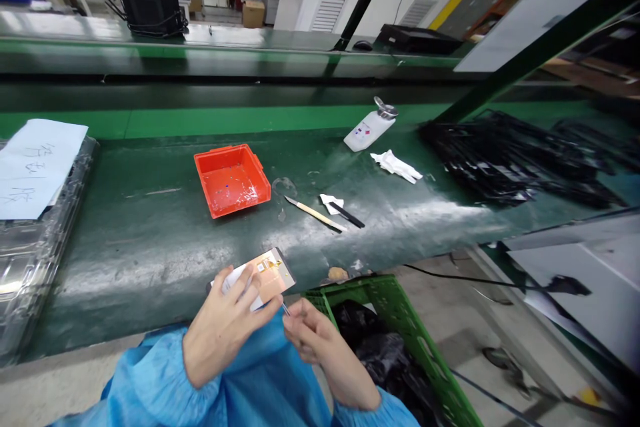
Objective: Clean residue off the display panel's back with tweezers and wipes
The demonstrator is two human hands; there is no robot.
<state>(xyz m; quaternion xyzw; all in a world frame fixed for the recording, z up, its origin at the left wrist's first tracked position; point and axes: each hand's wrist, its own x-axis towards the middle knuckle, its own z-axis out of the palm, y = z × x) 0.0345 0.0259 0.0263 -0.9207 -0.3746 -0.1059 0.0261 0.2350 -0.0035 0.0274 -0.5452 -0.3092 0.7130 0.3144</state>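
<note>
My left hand is wrapped round a flat phone-screen panel with a copper-coloured back, held just off the near edge of the green workbench. My right hand is closed in a pinch on a thin metal tool, whose tip touches the panel's lower edge. Both wrists wear blue sleeves.
An orange tray sits mid-bench, with a wooden-handled tool, a black stick and white scraps beside it. A white dispenser bottle and wipe lie further back. Black frames pile at right, clear trays at left, a green crate below.
</note>
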